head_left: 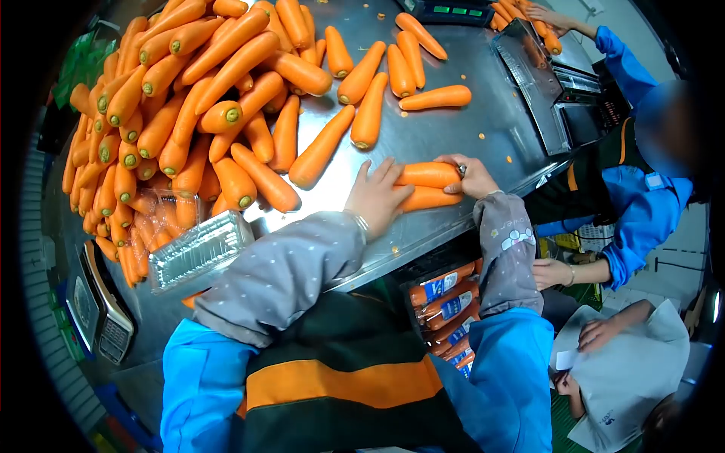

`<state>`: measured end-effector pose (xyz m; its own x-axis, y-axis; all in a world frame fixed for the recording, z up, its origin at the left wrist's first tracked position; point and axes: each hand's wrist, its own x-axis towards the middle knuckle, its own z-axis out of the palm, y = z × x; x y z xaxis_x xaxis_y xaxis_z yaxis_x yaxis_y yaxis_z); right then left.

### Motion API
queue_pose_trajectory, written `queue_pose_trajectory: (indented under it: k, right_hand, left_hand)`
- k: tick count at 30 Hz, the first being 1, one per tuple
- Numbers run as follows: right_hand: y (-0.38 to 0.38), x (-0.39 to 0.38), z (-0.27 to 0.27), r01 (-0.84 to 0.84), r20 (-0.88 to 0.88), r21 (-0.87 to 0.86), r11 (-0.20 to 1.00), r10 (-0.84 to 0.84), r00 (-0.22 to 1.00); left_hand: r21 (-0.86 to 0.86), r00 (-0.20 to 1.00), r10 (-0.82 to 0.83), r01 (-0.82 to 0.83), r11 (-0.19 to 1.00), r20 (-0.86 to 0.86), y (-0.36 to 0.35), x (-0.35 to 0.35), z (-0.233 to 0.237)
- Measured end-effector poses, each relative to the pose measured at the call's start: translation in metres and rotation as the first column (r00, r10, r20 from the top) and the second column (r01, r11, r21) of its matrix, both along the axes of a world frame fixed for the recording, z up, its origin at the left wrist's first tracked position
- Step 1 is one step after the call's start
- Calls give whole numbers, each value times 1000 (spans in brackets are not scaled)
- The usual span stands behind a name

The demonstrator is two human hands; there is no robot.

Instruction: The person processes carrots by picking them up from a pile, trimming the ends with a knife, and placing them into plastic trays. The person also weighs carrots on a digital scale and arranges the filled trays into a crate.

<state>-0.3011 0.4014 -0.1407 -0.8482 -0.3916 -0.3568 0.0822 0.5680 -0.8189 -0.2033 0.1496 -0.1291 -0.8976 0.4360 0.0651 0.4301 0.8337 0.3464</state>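
My left hand (pixel 375 198) rests on the left ends of two carrots lying side by side, an upper carrot (pixel 424 175) and a lower carrot (pixel 429 198). Its fingers and thumb press against them. Gripping the right end of the upper one is my right hand (pixel 476 178), thumb near the gap between the pair. A small dark metallic piece (pixel 461 171) shows among its fingers; what it is I cannot make out. Just beyond my left hand lie several loose carrots (pixel 323 147). A clear plastic tray (pixel 200 253) sits beside my left forearm.
A tall heap of carrots (pixel 189 98) covers the left of the metal table (pixel 468 143). A scale (pixel 98 302) stands at far left. Below the table edge are bagged carrots (pixel 449 302). At right, a co-worker's sleeve (pixel 642 219) and another person's hand (pixel 600 332) are close by.
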Motion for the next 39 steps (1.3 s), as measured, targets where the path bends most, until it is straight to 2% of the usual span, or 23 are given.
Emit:
queue_pose_trajectory:
  k: [3,7,8,10,11,14,15,16,17,18,19,20,21,23,24,25,27,28,30,32,33,36,39]
  right_hand:
    - [-1,7,12,-29,-41,96,995,33,999]
    - [19,12,5,-6,13,-7,1000,6,1000]
    - [22,10,2,-6,18,-10,1000,7,1000]
    - [29,3,-3,-12,28,-21,1000,13,1000]
    - [31,-1,-3,20,-32,30,999,-19,999]
    - [64,-26,-22,196,-200,51,979,-182,963]
    - [76,-36,-18,234,-272,203,951,-175,946]
    - [75,-41,-8,364,-428,463,808,-156,890]
    - [75,-39,0,483,-554,470,739,-179,813]
    - [57,-31,24,597,-672,456,660,-185,717]
    - [43,-25,32,591,-680,361,722,-230,696]
    - [28,-15,37,577,-678,266,772,-275,681]
    - [12,-3,37,560,-672,164,812,-324,666]
    - [-18,28,5,312,-364,-59,948,-312,878]
    - [-39,49,2,173,-439,7,985,-152,886]
    - [-62,70,6,158,-219,29,987,-148,964]
    - [-90,97,0,22,-103,80,997,-14,995]
    - [-99,106,-13,25,-180,76,997,-11,984]
    - [-100,103,-24,-21,-138,189,982,48,989]
    - [-89,95,-24,119,-258,245,962,-53,965]
    - [-83,91,-14,153,-274,300,941,-68,959]
    - [-58,85,-2,242,-347,396,886,-100,933]
    - [-50,101,14,347,-418,182,920,-247,874]
  left_hand:
    - [64,992,96,-102,993,81,4,-3,-12]
    - [72,981,132,-144,987,141,-10,-4,-8]
    - [141,961,187,-218,966,204,-9,-5,-11]
    - [256,899,279,-373,892,338,-7,-6,-13]
    - [216,851,355,-458,862,387,-5,-7,-12]
    - [461,694,157,-613,641,703,-4,-24,-20]
    - [546,757,154,-581,604,635,-1,-23,-21]
    - [489,801,170,-502,714,574,-3,-18,-10]
    - [415,844,172,-415,809,508,-8,-10,3]
    - [328,884,162,-325,887,439,-13,0,11]
    - [291,946,36,-134,947,321,-23,16,5]
    - [188,928,-78,9,982,364,-31,28,11]
    - [77,944,-98,77,994,316,-38,43,13]
    - [-99,979,-127,144,985,159,-50,62,-2]
    - [-153,987,-154,157,976,35,-54,67,-18]
    - [-147,987,-162,161,976,5,-56,67,-30]
    - [-137,983,-175,167,976,-51,-57,70,-44]
    - [-106,984,-173,168,980,-42,-55,71,-43]
    - [-51,987,-160,158,986,-22,-44,70,-40]
    - [10,982,-161,163,987,-102,-34,68,-37]
    - [-5,987,-162,162,987,-23,-29,66,-37]
    - [326,954,-194,112,939,230,-21,61,-18]
    - [252,985,45,-87,964,166,-23,26,3]
